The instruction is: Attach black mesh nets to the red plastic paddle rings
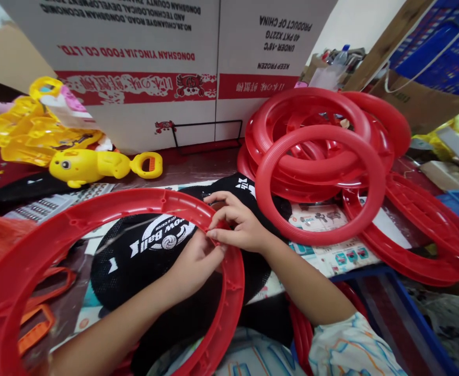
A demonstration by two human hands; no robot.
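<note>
Reading the clock from the two hands at the center, the red ring (115, 204) sweeps from about 11 o'clock round through 9 toward 7, its hollow, ribbed side facing up. The left hand (197, 263) grasps its inner edge from inside the loop, fingers bent and thumb pressed close. The right hand (242, 225) grips the same stretch of rim between thumb and curled fingers, its fingertips touching or nearly touching those of the left — whether something small sits between them, I cannot tell.

Below the ring lies a black mesh bag (123, 277) with white lettering, reaching out toward 9 o'clock. A pile of red rings (319, 237) stands at 2 o'clock, one tilted across its front, and more loose rings (421, 266) lie at 3 o'clock, partly on a printed sheet (316, 253).

A blue tray (413, 313) is at 4 o'clock, orange handles (37, 326) at 8. At 10 o'clock a yellow toy fish (92, 166) lies on its side, with yellow plastic parts (29, 130) heaped behind it — and a large white box (143, 47), its print upside down, fills 11 to 12 o'clock.
</note>
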